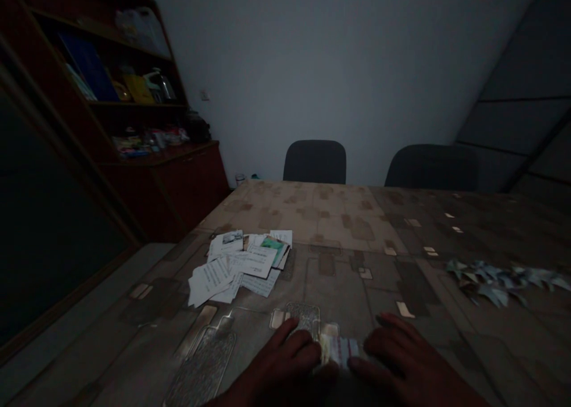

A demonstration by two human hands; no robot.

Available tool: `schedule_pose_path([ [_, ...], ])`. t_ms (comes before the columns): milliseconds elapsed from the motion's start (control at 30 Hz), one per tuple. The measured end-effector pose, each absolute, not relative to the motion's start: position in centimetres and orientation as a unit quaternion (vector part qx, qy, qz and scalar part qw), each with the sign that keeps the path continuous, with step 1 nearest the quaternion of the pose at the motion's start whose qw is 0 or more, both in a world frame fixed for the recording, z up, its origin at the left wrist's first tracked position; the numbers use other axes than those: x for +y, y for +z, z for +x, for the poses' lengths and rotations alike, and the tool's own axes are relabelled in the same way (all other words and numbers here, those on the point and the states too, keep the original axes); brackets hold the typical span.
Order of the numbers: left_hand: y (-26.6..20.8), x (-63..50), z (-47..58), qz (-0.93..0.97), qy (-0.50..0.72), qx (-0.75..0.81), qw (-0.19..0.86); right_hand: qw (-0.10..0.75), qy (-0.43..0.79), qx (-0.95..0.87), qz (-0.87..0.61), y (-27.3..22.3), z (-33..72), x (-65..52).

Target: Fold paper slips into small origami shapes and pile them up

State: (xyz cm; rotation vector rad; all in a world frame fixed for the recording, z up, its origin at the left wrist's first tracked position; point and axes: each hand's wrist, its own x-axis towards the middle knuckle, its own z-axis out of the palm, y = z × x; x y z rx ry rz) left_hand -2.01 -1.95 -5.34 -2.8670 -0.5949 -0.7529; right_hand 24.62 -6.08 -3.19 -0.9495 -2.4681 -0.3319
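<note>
A small piece of printed paper (342, 350), pale with coloured bands, is between my two hands low in the view, at the near part of the table. My left hand (294, 359) has its fingers curled at the paper's left end, with the thumb at its lower edge. At the right end, my right hand (399, 356) has its thumb on the paper and its fingers bent beside it. The paper's lower part is dark and partly hidden by the hands.
A loose pile of printed cards (250, 261) lies at the left of the patterned tablecloth (321, 216). Several folded paper shapes (495, 285) lie in a row at the right. Two dark chairs (314, 162) stand behind the table. A reddish shelf cabinet (178, 187) is at the left.
</note>
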Motion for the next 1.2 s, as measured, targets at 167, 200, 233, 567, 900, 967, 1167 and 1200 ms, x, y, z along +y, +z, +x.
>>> schedule_pose_path([
  [167, -5.0, -1.8, -1.5, -0.945, -0.245, -0.208, 0.066, 0.248, -0.108, -0.894, -0.356, -4.9, 23.3, -5.8],
  [200, -4.9, -1.8, -1.6, -0.945, -0.241, -0.211, 0.06, 0.25, -0.087, -0.89, -0.37, -5.1, 23.0, -5.8],
  [233, -4.7, -1.9, -1.7, -0.946, -0.24, -0.212, 0.055, 0.255, -0.07, -0.886, -0.382, -5.2, 22.8, -5.7],
  [567, -4.8, -2.2, -3.8, -0.926, -0.266, -0.266, -0.025, 0.211, -0.077, -0.914, -0.338, -1.1, 24.3, -7.0],
  [900, -3.8, -0.9, -3.5, -0.932, -0.309, -0.189, -0.03, 0.236, -0.026, -0.9, -0.366, -3.0, 24.0, -6.1],
  [967, -2.8, -0.6, -2.8, -0.939, -0.278, -0.192, -0.06, 0.235, -0.015, -0.903, -0.36, -2.8, 24.2, -6.1],
  [1167, -1.2, -0.2, -0.4, -0.946, -0.115, -0.268, -0.137, 0.295, -0.005, -0.872, -0.391, -0.5, 24.3, -6.5],
  [1200, -1.3, -0.2, -0.2, -0.943, -0.108, -0.281, -0.14, 0.313, -0.015, -0.866, -0.39, -0.4, 24.1, -6.5],
])
